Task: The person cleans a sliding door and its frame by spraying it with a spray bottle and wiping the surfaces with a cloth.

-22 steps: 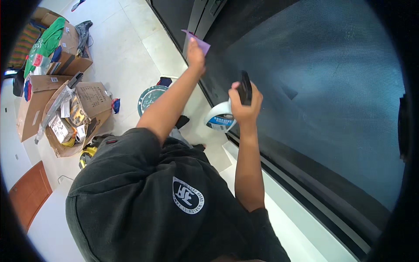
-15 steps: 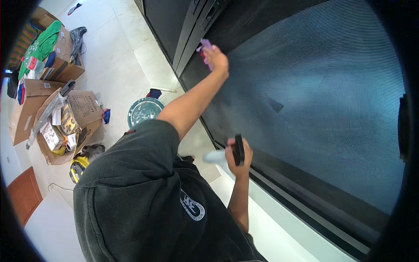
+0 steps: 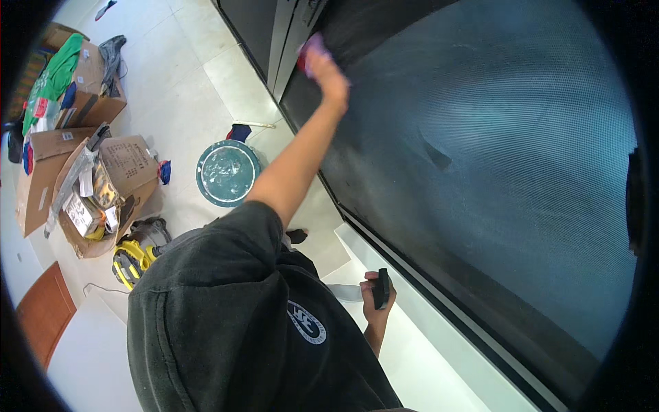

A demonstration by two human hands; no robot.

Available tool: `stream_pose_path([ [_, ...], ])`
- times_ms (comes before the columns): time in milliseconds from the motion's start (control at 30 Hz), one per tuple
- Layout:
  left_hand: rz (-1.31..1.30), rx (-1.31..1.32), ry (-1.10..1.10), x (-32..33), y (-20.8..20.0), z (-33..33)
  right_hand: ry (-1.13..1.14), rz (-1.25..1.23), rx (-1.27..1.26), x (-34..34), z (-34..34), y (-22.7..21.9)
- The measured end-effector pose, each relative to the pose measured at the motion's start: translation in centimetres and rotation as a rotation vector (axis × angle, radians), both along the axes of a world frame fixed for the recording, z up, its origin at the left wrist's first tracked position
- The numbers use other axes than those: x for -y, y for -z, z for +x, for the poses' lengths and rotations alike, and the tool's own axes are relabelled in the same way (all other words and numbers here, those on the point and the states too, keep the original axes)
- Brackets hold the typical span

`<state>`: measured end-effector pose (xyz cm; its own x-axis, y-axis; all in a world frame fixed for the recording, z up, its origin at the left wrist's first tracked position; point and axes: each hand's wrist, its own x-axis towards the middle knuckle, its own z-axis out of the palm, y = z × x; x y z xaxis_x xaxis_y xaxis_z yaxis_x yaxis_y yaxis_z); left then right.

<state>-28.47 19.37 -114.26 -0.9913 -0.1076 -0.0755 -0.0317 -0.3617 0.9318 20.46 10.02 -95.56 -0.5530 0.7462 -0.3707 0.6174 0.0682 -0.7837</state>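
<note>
My left hand, its arm stretched far out, presses a purple and red cloth against a large dark mesh screen panel, close to the panel's upper-left frame. The hand and cloth are smeared by motion. Low in front of my chest, my right hand is closed round what looks like a spray bottle, with a black top and a pale translucent body. The bottle is over a white ledge below the screen, apart from the mesh. A darker triangular patch shows on the mesh.
A green bucket lid or tub with white smears stands on the tiled floor to my left. Beyond it are open cardboard boxes full of items. A yellow and black vacuum-like machine sits near my left shoulder.
My left hand with the cloth has moved up and left along the frame's edge. My right hand has dropped lower with the bottle, away from the screen.
</note>
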Motion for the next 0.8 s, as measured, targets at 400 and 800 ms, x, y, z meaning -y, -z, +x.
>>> stream_pose_path([
  [400, -0.314, -0.766, -0.347, -0.1, -25.7, 1.5, 0.002, 0.034, -0.154, -0.1, 7.7, 2.3],
  [800, -0.484, -1.086, -0.109, 6.0, -21.8, 0.8, 0.245, 0.367, -0.311, 3.0, 6.3, 0.7],
])
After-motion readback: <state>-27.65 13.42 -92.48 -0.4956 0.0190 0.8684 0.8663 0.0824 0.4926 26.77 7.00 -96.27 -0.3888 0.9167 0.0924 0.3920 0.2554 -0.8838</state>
